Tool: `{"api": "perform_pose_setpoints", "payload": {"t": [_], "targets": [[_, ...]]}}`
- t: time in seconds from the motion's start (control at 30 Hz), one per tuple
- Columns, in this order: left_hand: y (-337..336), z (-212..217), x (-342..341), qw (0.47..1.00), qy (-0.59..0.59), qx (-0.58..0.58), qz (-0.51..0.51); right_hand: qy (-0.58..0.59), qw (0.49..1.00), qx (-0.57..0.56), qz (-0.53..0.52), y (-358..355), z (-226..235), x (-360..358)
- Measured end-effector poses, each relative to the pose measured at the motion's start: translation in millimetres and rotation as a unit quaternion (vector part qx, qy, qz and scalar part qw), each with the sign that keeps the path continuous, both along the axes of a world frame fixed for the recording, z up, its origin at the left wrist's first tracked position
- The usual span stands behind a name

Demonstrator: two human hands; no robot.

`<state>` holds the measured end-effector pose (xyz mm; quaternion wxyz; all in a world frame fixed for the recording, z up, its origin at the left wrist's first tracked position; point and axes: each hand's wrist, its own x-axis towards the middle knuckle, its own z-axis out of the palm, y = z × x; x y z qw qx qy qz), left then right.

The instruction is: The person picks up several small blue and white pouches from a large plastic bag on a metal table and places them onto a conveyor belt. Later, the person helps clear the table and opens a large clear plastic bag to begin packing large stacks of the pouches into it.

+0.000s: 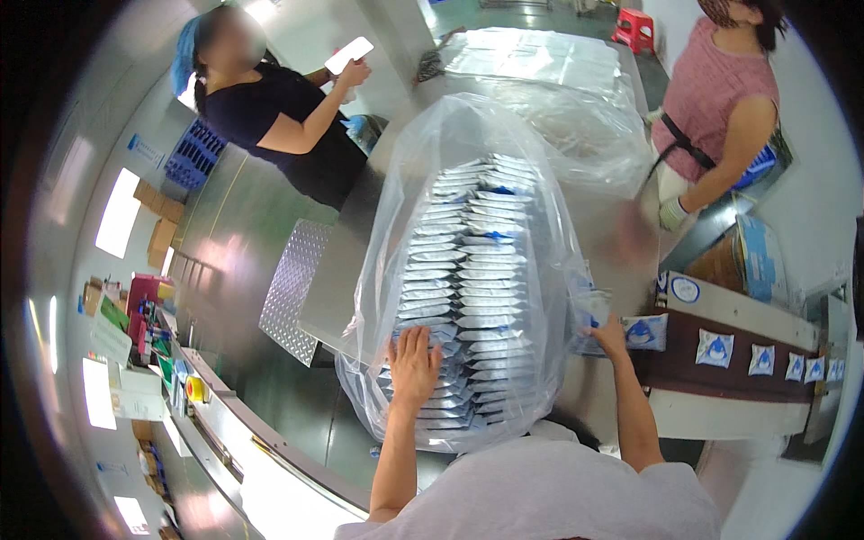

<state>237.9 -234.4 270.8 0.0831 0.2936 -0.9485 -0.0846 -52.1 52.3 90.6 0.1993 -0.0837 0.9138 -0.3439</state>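
A large clear plastic bag (378, 243) lies open on the metal table, with two columns of silvery sachets (490, 288) stacked on edge inside it. My left hand (416, 367) lies over the near part of the left column, its fingers stretched out against the sachets. Beyond the bag's right side, my right hand (612, 338) grips a white and blue sachet (589, 310) at the end of the conveyor. Another printed sachet (646, 333) lies on the belt just right of that hand.
Several sachets (715, 347) sit spaced along the brown conveyor belt (684, 369). Clear plastic sheeting (576, 126) covers the table's far end. One person (270, 117) stands at far left with a white phone-like object; a gloved person (720, 108) stands at far right.
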Motion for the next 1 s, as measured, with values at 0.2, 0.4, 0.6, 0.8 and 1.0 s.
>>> {"api": "perform_pose_setpoints", "payload": {"t": [0.2, 0.4, 0.6, 0.8, 1.0], "targets": [[17.6, 78.4, 0.0, 0.966, 0.217, 0.144, 0.003, 0.032, 0.906, -0.414, -0.082, 19.4, 141.1, -6.3], [-32.2, 139.0, -18.7, 0.963, 0.096, -0.193, 0.162, 0.070, 0.925, -0.346, 0.141, -50.6, 255.8, -2.6], [-111.9, 131.7, 22.4, 0.949, 0.240, 0.043, 0.202, 0.278, 0.834, -0.104, 0.464, -237.2, 281.5, 76.0], [-81.5, 148.4, 19.5, 0.954, 0.219, 0.027, 0.204, 0.308, 0.729, 0.109, 0.601, -309.9, 189.1, 157.2], [-28.4, 159.1, -3.3, 0.905, 0.424, 0.042, -0.012, 0.309, 0.823, -0.111, 0.464, -222.3, 236.4, 92.8]]}}
